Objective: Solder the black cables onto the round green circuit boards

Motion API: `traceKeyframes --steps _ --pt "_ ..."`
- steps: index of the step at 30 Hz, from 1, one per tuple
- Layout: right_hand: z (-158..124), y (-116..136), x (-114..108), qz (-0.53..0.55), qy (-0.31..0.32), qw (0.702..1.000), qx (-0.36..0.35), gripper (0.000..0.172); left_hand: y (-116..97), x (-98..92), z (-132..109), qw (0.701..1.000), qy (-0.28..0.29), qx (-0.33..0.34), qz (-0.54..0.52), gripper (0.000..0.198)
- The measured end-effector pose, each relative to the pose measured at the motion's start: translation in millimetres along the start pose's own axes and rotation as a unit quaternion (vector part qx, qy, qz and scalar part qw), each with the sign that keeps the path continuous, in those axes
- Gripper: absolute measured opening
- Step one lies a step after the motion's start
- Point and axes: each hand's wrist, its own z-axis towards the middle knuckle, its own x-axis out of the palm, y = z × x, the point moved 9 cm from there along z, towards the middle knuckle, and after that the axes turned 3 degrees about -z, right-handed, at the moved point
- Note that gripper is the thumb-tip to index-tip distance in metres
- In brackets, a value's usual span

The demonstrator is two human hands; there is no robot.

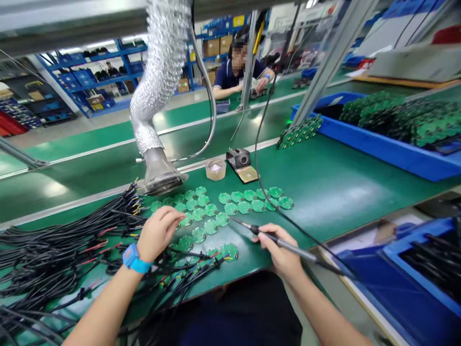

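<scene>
My right hand (283, 247) grips a soldering iron (288, 246) like a pen. The iron's tip points left, close to a round green circuit board (222, 219). My left hand (161, 231), with a blue wristband, is closed in a pinch above the left boards. A bit of red at its fingertips looks like a wire end; the rest is hidden by the hand. More round boards (244, 207) lie in rows on the green bench. Near the front edge, black cables with coloured wire ends (201, 264) reach boards, one of them a round board (229, 251).
A thick bundle of black cables (65, 235) covers the left side. A fume duct nozzle (162, 173) hangs over the bench beside a tape roll (215, 169) and an iron stand (242, 164). Blue bins (378, 149) stand right. A co-worker (237, 72) sits opposite.
</scene>
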Motion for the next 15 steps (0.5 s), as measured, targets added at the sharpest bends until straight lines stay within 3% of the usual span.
traceKeyframes --steps 1,3,6,10,15 --pt "-0.9 -4.6 -5.6 0.004 -0.004 1.000 0.010 0.017 -14.1 -4.9 1.9 1.000 -0.015 -0.002 0.003 0.014" --pt "-4.0 -14.6 -14.5 0.016 -0.012 0.999 0.031 0.020 -40.6 4.2 4.6 1.000 -0.001 -0.026 -0.004 0.012" --pt "-10.6 -25.1 -19.7 0.032 -0.013 0.998 0.053 0.024 -66.2 48.7 0.1 0.992 0.069 -0.100 -0.037 0.012" --pt "-16.9 -26.7 -19.1 0.035 -0.002 0.998 0.054 0.024 -71.7 102.9 -14.8 0.975 0.140 -0.171 -0.014 0.015" --pt "-18.1 -23.1 -20.5 0.022 0.001 0.999 0.033 0.023 -66.9 121.3 -17.3 0.969 0.168 -0.180 0.011 0.019"
